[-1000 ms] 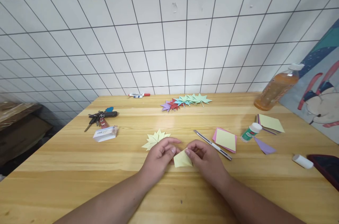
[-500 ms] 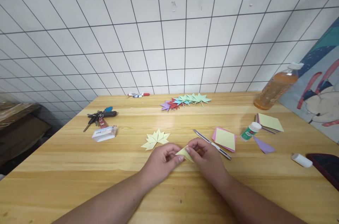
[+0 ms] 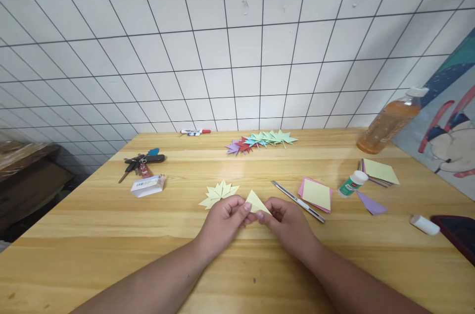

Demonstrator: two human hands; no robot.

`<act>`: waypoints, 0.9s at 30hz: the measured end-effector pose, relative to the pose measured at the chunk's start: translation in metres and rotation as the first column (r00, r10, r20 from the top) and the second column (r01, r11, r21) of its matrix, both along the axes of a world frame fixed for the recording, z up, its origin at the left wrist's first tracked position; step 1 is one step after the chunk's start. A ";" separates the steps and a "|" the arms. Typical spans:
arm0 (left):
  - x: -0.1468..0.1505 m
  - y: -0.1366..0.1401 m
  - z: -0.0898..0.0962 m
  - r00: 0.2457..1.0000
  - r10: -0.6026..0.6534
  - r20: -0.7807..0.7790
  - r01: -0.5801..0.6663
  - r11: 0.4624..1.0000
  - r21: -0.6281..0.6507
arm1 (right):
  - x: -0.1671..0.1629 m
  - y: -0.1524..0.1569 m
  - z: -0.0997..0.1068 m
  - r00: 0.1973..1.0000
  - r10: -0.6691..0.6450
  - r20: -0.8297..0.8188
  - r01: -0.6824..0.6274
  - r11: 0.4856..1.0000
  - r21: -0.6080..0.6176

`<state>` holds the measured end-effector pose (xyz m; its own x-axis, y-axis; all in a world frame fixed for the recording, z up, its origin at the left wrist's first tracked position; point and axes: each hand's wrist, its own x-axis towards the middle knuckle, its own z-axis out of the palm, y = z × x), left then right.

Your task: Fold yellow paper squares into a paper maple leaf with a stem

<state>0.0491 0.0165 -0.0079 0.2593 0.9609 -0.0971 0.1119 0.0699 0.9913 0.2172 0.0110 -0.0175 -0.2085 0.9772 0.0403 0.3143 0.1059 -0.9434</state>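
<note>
A small pale yellow folded paper triangle (image 3: 255, 202) is pinched between both hands, its point facing away from me. My left hand (image 3: 229, 218) is closed on its left side, thumb on top. On the right side, my right hand (image 3: 284, 220) grips the lower corner between thumb and fingers. Just beyond my left hand lies a pale yellow folded paper leaf (image 3: 219, 193), partly covered by that hand. A utility knife (image 3: 298, 201) rests diagonally near my right hand, with a stack of yellow and pink paper squares (image 3: 315, 195) beside it.
Folded paper leaves (image 3: 260, 140) in several colours lie at the back. Keys (image 3: 143, 161), a small white box (image 3: 148, 186) and markers (image 3: 195, 131) are further left. To the right are a glue bottle (image 3: 352, 183), purple paper (image 3: 371, 203), more paper squares (image 3: 380, 171), a drink bottle (image 3: 389, 123) and a white cap (image 3: 424, 225).
The yellow paper has been turned in my fingers, so its point now faces away and more of its face shows. Both thumbs have shifted on it.
</note>
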 end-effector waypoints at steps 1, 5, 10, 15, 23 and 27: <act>0.000 0.000 0.000 1.000 -0.006 0.019 0.006 1.000 -0.001 | 0.000 0.000 -0.001 1.000 -0.001 0.001 0.001 1.000 -0.001; 0.000 0.001 0.000 0.998 -0.010 0.066 0.011 1.000 -0.011 | 0.000 -0.001 -0.001 1.000 0.008 0.028 -0.007 1.000 -0.011; 0.000 0.003 -0.002 0.999 0.043 0.031 -0.043 0.999 -0.016 | 0.001 -0.002 0.002 0.998 0.058 -0.002 -0.058 0.998 0.011; -0.001 0.003 -0.001 0.997 0.066 0.044 -0.064 0.997 -0.040 | 0.002 -0.001 0.001 0.999 0.018 0.027 -0.019 1.000 0.015; -0.002 0.001 0.004 0.989 0.070 0.128 -0.060 0.995 -0.081 | 0.003 0.000 0.000 1.000 0.004 0.009 -0.004 0.999 -0.032; -0.003 0.001 0.003 0.990 0.045 0.134 -0.036 0.997 -0.069 | 0.003 -0.001 0.001 1.000 0.000 0.025 0.000 1.000 -0.011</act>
<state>0.0460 0.0177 -0.0047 0.2359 0.9634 -0.1274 -0.0274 0.1376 0.9901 0.2198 0.0104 -0.0166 -0.2091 0.9776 0.0247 0.3380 0.0959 -0.9362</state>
